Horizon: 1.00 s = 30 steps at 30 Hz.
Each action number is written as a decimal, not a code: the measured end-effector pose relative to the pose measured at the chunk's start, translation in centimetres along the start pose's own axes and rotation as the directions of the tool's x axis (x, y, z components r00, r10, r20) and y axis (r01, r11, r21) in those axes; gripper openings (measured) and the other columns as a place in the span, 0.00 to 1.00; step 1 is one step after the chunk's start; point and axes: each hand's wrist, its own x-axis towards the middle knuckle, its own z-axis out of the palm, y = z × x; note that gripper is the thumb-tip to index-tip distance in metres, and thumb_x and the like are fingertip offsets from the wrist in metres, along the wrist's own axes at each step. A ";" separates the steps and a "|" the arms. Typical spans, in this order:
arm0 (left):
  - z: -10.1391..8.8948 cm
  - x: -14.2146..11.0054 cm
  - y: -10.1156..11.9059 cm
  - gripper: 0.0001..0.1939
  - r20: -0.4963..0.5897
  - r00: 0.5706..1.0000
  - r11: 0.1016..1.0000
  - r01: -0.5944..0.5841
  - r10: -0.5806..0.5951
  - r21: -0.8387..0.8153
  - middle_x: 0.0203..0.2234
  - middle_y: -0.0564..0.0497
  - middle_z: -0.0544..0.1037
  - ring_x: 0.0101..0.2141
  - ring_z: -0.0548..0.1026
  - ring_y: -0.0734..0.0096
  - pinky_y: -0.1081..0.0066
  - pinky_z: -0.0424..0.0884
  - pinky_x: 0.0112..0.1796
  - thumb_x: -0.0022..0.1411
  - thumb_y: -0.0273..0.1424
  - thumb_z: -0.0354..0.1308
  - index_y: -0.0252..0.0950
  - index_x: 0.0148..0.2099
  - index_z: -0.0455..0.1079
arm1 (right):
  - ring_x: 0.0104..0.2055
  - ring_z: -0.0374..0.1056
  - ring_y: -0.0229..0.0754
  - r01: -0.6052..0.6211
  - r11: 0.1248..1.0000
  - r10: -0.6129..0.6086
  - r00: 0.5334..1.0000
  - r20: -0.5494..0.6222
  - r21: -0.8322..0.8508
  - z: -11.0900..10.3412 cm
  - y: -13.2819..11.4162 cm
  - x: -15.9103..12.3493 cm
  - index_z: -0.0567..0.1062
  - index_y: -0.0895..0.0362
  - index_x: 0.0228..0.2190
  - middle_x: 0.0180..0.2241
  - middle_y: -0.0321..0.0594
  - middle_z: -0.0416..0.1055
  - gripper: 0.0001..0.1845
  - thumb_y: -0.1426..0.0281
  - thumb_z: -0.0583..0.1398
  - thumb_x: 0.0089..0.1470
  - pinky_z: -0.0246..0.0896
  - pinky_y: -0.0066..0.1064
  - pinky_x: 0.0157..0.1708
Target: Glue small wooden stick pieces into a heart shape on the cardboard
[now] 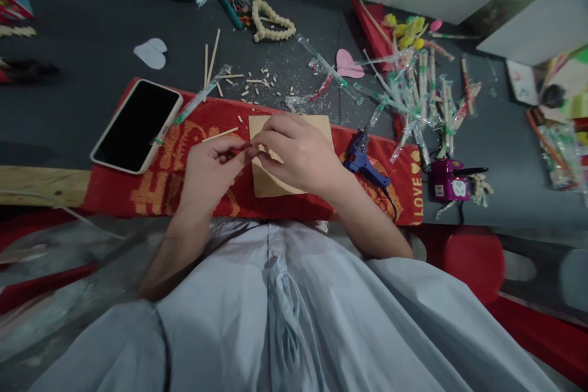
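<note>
Dark tabletop (316, 27): spreading beyond and to both sides of the hands, and bearing scattered craft materials.
Red cloth (160, 187): lying beneath the hands along the near edge; a snag could be dragging everything resting on it.
Wrapped sticks (423, 82): piling up beyond the right hand, to its right; the heap is looking loose enough to be slipping if a sleeve or cord is catching it.
Phone (138, 125): resting beyond the left hand, to its left, partly on the cloth; an outward elbow could be nudging it.
Right hand (298, 150): curling its fingers down over the square board; whether they are gripping anything, I cannot tell.
Left hand (209, 174): pressing thumb and forefinger together at the tips, beside the right fingers; anything between them is too small to make out.
Square board (266, 185): lying flat below the right hand, just beside the left fingertips, with its middle partly hiding; a leaning palm could be shifting it.
Glue gun (365, 165): lying on the cloth to the right of the right hand, near that forearm; if it is heating, a sideways swing could be burning skin, and its cord could be tugging it.
Loose stick (220, 134): lying just beyond the left hand; a brushing knuckle could be rolling it.
Stick bits (265, 81): scattering beyond both hands; a sweeping finger could be losing them.
</note>
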 end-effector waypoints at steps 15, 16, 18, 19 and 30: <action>1.3 -0.2 1.5 0.14 0.015 0.985 0.982 0.171 -0.171 -0.081 0.13 0.57 0.70 0.11 0.59 0.85 0.81 0.48 0.11 0.35 0.30 0.77 0.33 0.23 0.74 | 0.44 0.69 0.46 -0.065 0.997 0.067 0.996 -0.054 0.046 0.6 -0.1 -1.1 0.78 0.56 0.38 0.39 0.45 0.74 0.12 0.71 0.54 0.64 0.65 0.39 0.46; 1.3 -0.2 1.4 0.14 0.022 0.986 0.983 0.168 -0.166 -0.081 0.13 0.57 0.70 0.11 0.59 0.84 0.81 0.49 0.11 0.35 0.30 0.76 0.33 0.23 0.75 | 0.44 0.69 0.46 -0.078 0.996 0.081 0.995 -0.066 0.051 0.6 0.0 -1.4 0.79 0.57 0.39 0.38 0.45 0.74 0.11 0.70 0.55 0.64 0.66 0.39 0.46; 1.5 -0.1 1.1 0.13 0.017 0.988 0.985 0.154 -0.153 -0.075 0.13 0.55 0.72 0.11 0.60 0.83 0.80 0.49 0.11 0.36 0.29 0.76 0.33 0.24 0.75 | 0.43 0.70 0.46 -0.118 0.991 0.124 0.988 -0.097 0.065 0.2 0.3 -2.2 0.79 0.57 0.42 0.38 0.46 0.76 0.11 0.69 0.57 0.63 0.67 0.38 0.45; 1.6 0.0 1.0 0.13 0.008 0.989 0.986 0.148 -0.148 -0.071 0.14 0.54 0.73 0.11 0.60 0.83 0.80 0.50 0.11 0.36 0.30 0.77 0.33 0.24 0.76 | 0.42 0.71 0.45 -0.152 0.986 0.160 0.980 -0.117 0.069 -0.2 0.6 -2.8 0.79 0.58 0.42 0.38 0.46 0.76 0.11 0.68 0.58 0.63 0.67 0.37 0.44; 2.9 0.7 0.3 0.15 0.066 0.996 0.988 0.072 -0.063 -0.134 0.20 0.51 0.79 0.13 0.60 0.85 0.80 0.51 0.13 0.35 0.35 0.79 0.37 0.23 0.77 | 0.40 0.75 0.51 -0.714 0.691 0.681 0.694 -0.235 -0.107 -6.2 4.9 -14.8 0.82 0.55 0.39 0.38 0.47 0.78 0.13 0.65 0.60 0.59 0.71 0.44 0.43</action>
